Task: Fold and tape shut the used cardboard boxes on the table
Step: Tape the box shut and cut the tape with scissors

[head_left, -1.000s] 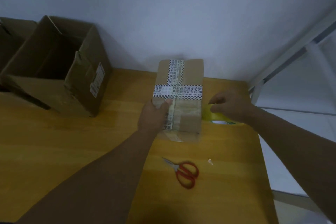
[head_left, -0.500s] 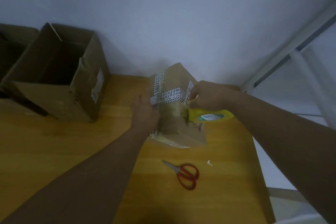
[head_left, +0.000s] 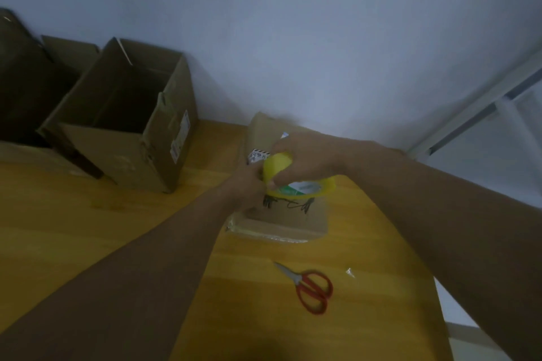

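Head view looks down on a small box (head_left: pixel 281 214) lying on the far right part of the worktop (head_left: pixel 88 228), close to the wall. A black scribble shows on the face turned toward the person, and a bit of striped tape shows on the box's upper left.

The right hand (head_left: pixel 305 158) has its grip curled round a yellow tape roll (head_left: pixel 299 182) and holds it directly over the box, probably so that a strip can be drawn straight down onto the cardboard. The left hand (head_left: pixel 249 184) meets the roll at its left edge with its fingers bent against it. It looks placed to find or pull the free end, but the blur makes it impossible to tell whether its grip has closed on anything.

Red-handled scissors (head_left: pixel 311 287) lie on the worktop nearer the person, apart from the box. That seems a handy spot for cutting the strip once it is laid. A small clear scrap (head_left: pixel 349 272) lies just right of them.

To the left, well apart, an open box (head_left: pixel 123 126) stands with its flaps up, and a darker box (head_left: pixel 23 82) sits beyond it. Both appear to be waiting their turn for folding and taping.
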